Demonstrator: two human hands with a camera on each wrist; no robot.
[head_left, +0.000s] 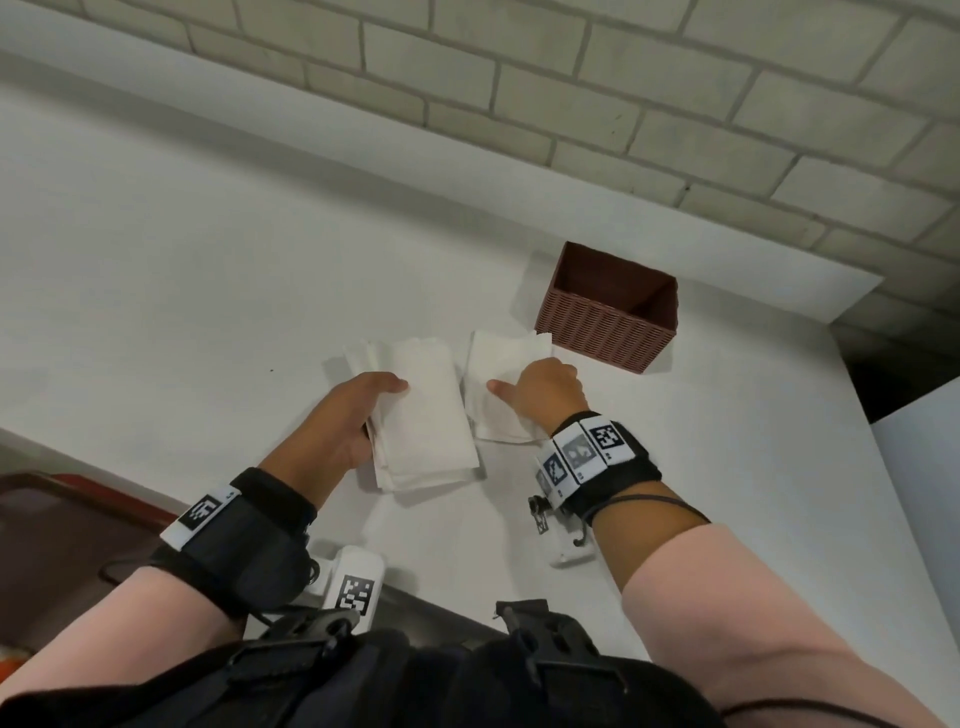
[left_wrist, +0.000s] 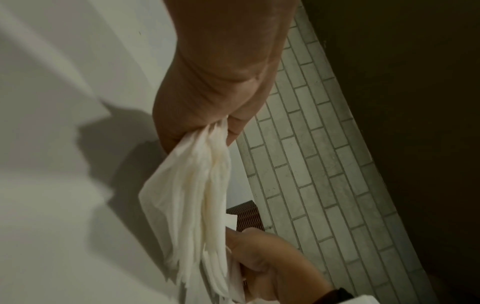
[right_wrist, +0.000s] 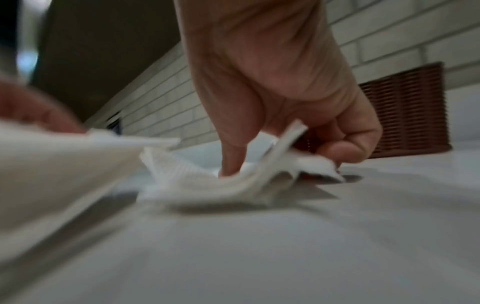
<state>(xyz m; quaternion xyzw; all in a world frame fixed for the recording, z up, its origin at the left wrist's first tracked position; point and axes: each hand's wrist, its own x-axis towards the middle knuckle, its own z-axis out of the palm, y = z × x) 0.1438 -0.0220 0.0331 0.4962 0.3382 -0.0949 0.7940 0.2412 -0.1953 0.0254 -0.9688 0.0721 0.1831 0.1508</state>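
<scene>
White paper: our left hand (head_left: 353, 421) grips one napkin stack (head_left: 431, 415), our right hand (head_left: 545, 395) pinches a second pile (head_left: 498, 353). White table (head_left: 208, 286), brown basket (head_left: 602, 325) nearby, brick wall (head_left: 571, 78) behind.

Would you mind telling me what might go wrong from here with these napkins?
The left hand grips the napkin stack by one edge and its layers fan apart, so sheets may slip out. The right hand pinches the loose napkins crumpled against the table, so they may crease or tear.
</scene>
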